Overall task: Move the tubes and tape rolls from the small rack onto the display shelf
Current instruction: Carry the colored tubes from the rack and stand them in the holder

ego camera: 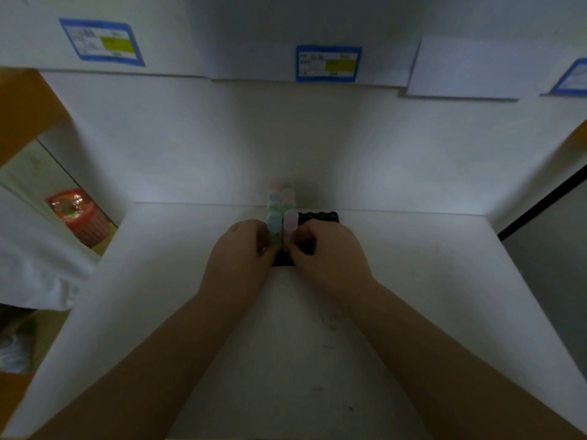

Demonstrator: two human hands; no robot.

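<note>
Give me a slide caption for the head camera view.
Left hand and right hand grip pastel tubes standing in a black rack.

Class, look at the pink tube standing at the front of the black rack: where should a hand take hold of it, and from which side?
Grip the pink tube on its upper body, which stands clear above the black rack. Come from the right, as the right hand does: the blue tube, held by the left hand, stands close on its left and more tubes stand behind. It stands upright, so lifting straight up seems best.
</note>
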